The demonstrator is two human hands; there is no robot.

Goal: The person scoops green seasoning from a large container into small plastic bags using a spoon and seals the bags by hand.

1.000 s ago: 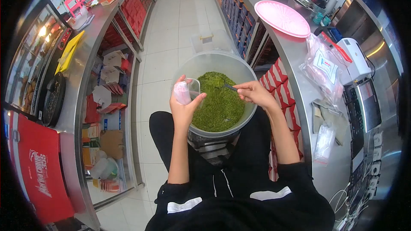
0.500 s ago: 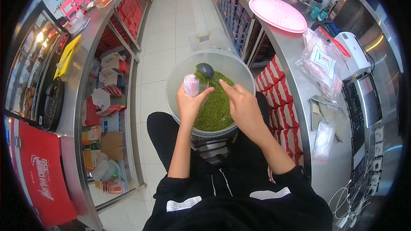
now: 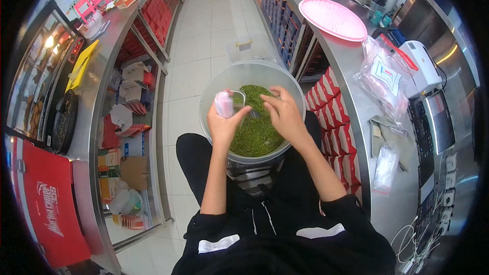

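Observation:
Between my knees stands a round translucent tub (image 3: 209, 84) partly filled with fine green shreds (image 3: 254, 140). Over its left side, my left hand (image 3: 222, 126) is closed around a bundle of small pinkish-white plastic bags (image 3: 223, 104). A clear pouch edge (image 3: 241, 94) sticks out from the bundle to the right, seemingly with its mouth spread. My right hand (image 3: 286, 117) hovers above the tub's right side, fingers apart and slightly bent, with nothing visible in them. Lying on the shreds between the hands is a dark spoon (image 3: 253, 113), partly hidden.
Behind the tub, a clear plastic box (image 3: 252, 48) sits on the tiled floor. On the right steel counter (image 3: 379, 219) are a pink round tray (image 3: 332, 19), bagged packs (image 3: 383, 74) and a cloth (image 3: 395, 137). Left, shelves (image 3: 127, 137) hold cartons beside a food warmer (image 3: 43, 71).
The spoon, held by my right hand near the bags before, has been let go and lies lower in the tub. My right hand's fingers have spread. A pouch edge now shows beside the bundle.

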